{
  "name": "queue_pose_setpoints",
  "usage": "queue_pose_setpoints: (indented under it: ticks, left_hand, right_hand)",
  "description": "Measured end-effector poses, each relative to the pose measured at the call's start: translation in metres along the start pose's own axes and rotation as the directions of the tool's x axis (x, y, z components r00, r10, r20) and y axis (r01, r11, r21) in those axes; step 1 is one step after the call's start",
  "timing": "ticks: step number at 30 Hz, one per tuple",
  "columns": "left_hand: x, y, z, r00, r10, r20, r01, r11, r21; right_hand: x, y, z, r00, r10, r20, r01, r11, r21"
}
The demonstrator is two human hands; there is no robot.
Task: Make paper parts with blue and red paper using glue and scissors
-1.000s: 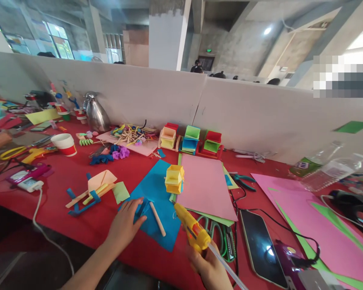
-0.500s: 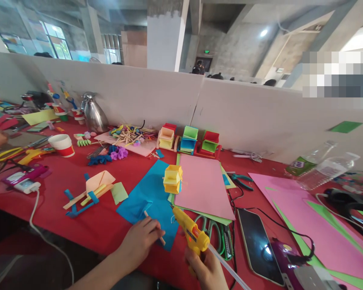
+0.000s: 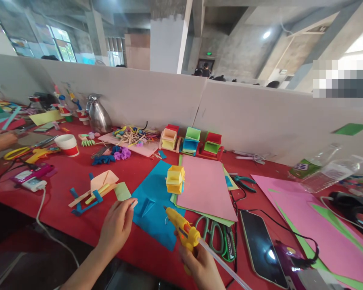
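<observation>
My right hand (image 3: 202, 266) grips a yellow hot glue gun (image 3: 181, 227) by its handle, nozzle pointing up and left, a clear glue stick (image 3: 220, 262) trailing from its back. My left hand (image 3: 116, 223) is pinched on a thin wooden stick (image 3: 134, 203); only its pale end shows, the rest hidden by the fingers. Between the hands lies a blue paper sheet (image 3: 157, 229) with a small folded blue paper piece (image 3: 147, 207) on it. A yellow folded paper wheel (image 3: 175, 179) sits where the blue sheet meets a pink paper stack (image 3: 205, 185).
Left of my hands are a blue and wooden frame (image 3: 83, 208) and a paper cup (image 3: 67, 146). Three folded paper models (image 3: 191, 141) stand by the partition. At right lie green scissors (image 3: 213, 233) and a phone (image 3: 261, 247). Another person's hand (image 3: 1, 143) is at far left.
My left hand has lifted and moved left with the wooden stick, away from the folded blue piece. The glue gun has shifted slightly left. The view has turned a little.
</observation>
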State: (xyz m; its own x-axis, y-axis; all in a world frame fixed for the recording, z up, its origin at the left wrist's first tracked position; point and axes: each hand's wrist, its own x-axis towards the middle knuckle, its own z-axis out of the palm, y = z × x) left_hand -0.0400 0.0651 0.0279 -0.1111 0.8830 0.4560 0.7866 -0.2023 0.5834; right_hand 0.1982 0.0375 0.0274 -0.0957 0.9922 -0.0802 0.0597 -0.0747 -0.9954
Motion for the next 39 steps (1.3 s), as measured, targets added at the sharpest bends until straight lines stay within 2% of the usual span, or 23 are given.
queue_pose_setpoints:
  ticks: [3,5,7,10,13,15,17,19,21,23,26,30,33,36,39]
  left_hand:
    - [0.012,-0.003,0.011,0.970,-0.117,0.213,0.115,0.993,0.024]
    - [0.016,-0.006,0.018,0.939,-0.132,0.318,0.113,0.991,0.078]
    - [0.020,-0.009,0.022,0.929,-0.094,0.358,0.065,0.994,0.093]
    - [0.026,-0.013,0.020,0.905,-0.019,0.424,0.022,1.000,-0.002]
    - [0.034,-0.017,0.011,0.875,0.005,0.484,0.072,0.987,-0.141]
    - [0.038,-0.018,0.005,0.877,-0.029,0.480,0.158,0.960,-0.232]
    - [0.041,-0.019,0.001,0.881,-0.067,0.468,0.250,0.906,-0.341]
    - [0.042,-0.017,-0.001,0.879,-0.095,0.468,0.318,0.847,-0.425]
    - [0.041,-0.013,-0.003,0.867,-0.115,0.485,0.363,0.814,-0.454]
    - [0.039,-0.007,-0.003,0.853,-0.133,0.505,0.390,0.804,-0.448]
    - [0.034,0.002,-0.001,0.840,-0.141,0.525,0.407,0.803,-0.436]
    - [0.028,0.008,0.002,0.832,-0.161,0.531,0.432,0.789,-0.437]
    - [0.025,0.008,0.005,0.833,-0.164,0.528,0.442,0.771,-0.458]
    - [0.023,0.007,0.009,0.835,-0.158,0.526,0.438,0.771,-0.463]
    - [0.022,0.007,0.009,0.843,-0.154,0.516,0.427,0.774,-0.467]
  right_hand:
    - [0.005,-0.009,0.005,0.996,-0.002,0.084,0.004,1.000,-0.024]
    - [0.008,-0.014,0.008,0.993,-0.019,0.113,0.022,0.999,-0.030]
    - [0.009,-0.016,0.011,0.991,-0.025,0.131,0.031,0.999,-0.041]
    - [0.010,-0.017,0.014,0.988,-0.011,0.156,0.021,0.998,-0.063]
    - [0.008,-0.019,0.010,0.987,-0.033,0.155,0.050,0.993,-0.106]
    - [0.006,-0.021,0.002,0.993,-0.072,0.096,0.094,0.966,-0.239]
    - [0.006,-0.024,-0.008,0.990,-0.135,0.027,0.131,0.869,-0.477]
    - [0.007,-0.027,-0.019,0.977,-0.215,-0.014,0.138,0.673,-0.727]
    - [0.009,-0.028,-0.029,0.958,-0.281,-0.051,0.082,0.440,-0.894]
    - [0.013,-0.027,-0.036,0.945,-0.312,-0.101,-0.021,0.252,-0.967]
    - [0.016,-0.025,-0.044,0.939,-0.292,-0.184,-0.158,0.112,-0.981]
    - [0.014,-0.026,-0.056,0.914,-0.267,-0.305,-0.299,0.064,-0.952]
    - [0.013,-0.030,-0.062,0.884,-0.270,-0.383,-0.372,0.091,-0.924]
    - [0.016,-0.033,-0.065,0.862,-0.252,-0.440,-0.420,0.133,-0.898]
    - [0.020,-0.032,-0.065,0.878,-0.214,-0.427,-0.403,0.148,-0.903]
